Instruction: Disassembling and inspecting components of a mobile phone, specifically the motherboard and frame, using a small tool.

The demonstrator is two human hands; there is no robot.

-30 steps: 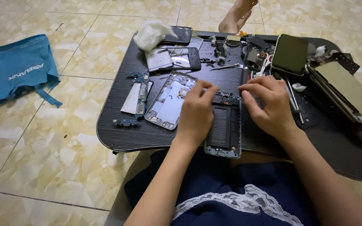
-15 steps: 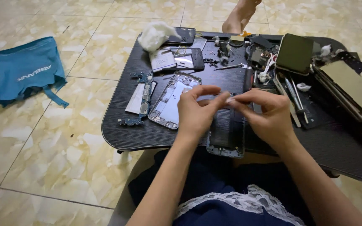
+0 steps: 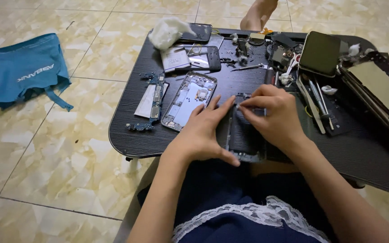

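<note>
A dark phone frame (image 3: 243,135) lies lengthwise near the front edge of a low black table (image 3: 131,135). My left hand (image 3: 205,130) rests flat against the frame's left side, thumb at its lower corner. My right hand (image 3: 275,117) covers the frame's upper right, its thumb and forefinger pinched at the top edge on something too small to make out. Just left of my hands lies an opened silver phone housing (image 3: 190,101). Beside that sits a circuit board with a metal plate (image 3: 151,101).
Farther back lie phone parts (image 3: 190,56), white wadding (image 3: 167,31), tweezers (image 3: 248,67) and small components. At the right are a dark phone (image 3: 319,53), several hand tools (image 3: 314,99) and an opened tablet (image 3: 379,90). A blue cloth (image 3: 30,72) lies on the tiled floor; a person's foot (image 3: 257,15) shows beyond the table.
My view has shifted left, so the table now sits further right. Both hands stay on the dark frame; my right fingers have drawn together in a pinch at its top edge.
</note>
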